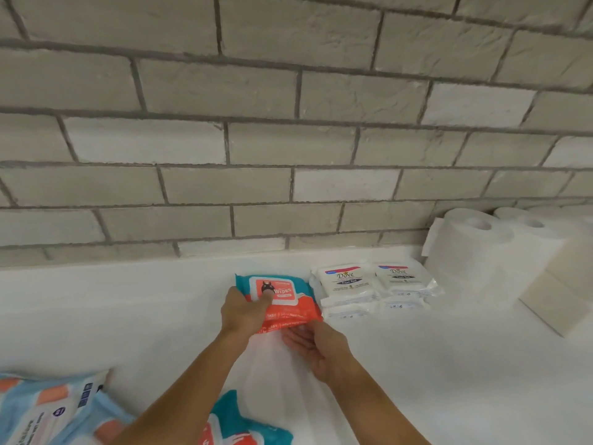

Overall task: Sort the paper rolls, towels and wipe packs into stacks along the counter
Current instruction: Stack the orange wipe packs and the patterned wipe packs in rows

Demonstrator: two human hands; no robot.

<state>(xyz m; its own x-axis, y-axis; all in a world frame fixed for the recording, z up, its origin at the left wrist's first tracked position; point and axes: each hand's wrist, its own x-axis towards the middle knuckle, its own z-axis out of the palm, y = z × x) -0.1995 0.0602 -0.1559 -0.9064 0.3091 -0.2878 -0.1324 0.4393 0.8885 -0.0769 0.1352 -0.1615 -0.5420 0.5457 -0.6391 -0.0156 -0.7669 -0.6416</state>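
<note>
Brick wall point(288, 123) fills the upper view, and below it the white counter point(128, 316) runs the full width. At the far right, paper rolls point(475, 252) stand upright against the wall, with a pale block of folded towels point(552, 303) just beside them. Two low stacks of white Dove packs point(345, 284) lie side by side to the left of the rolls. Next in line lies the teal-and-orange wipes pack point(288, 303), just beside the Dove packs and seemingly on top of a second one like it. The left hand point(244, 313) grips this pack, fingers round its left edge and thumb pressing the lid. The right hand point(317, 345) is palm up with relaxed fingers touching the pack's near edge. The step looks like squaring up the wipes stack. Another teal pack point(244, 425) and a pale blue pack point(48, 409) wait unsorted at the near edge, so the next move probably calls for letting go and reaching back for one of them.
</note>
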